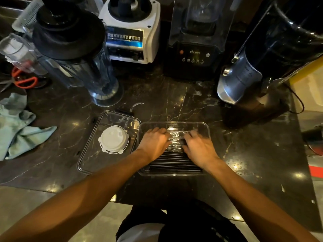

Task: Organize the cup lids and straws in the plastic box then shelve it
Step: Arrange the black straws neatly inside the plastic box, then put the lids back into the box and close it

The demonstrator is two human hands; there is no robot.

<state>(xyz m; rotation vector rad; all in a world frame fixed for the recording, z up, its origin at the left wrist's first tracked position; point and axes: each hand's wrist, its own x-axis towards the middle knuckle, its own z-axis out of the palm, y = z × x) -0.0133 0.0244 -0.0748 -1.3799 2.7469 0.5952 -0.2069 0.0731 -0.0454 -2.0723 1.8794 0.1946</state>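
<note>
Marble counter [174, 105]: straws [174, 163] beneath both hands.

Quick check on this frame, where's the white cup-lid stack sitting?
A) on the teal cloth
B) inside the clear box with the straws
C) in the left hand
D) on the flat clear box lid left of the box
D: the white cup-lid stack rests on the flat clear box lid left of the plastic box, where both hands work over the black straws.
</note>
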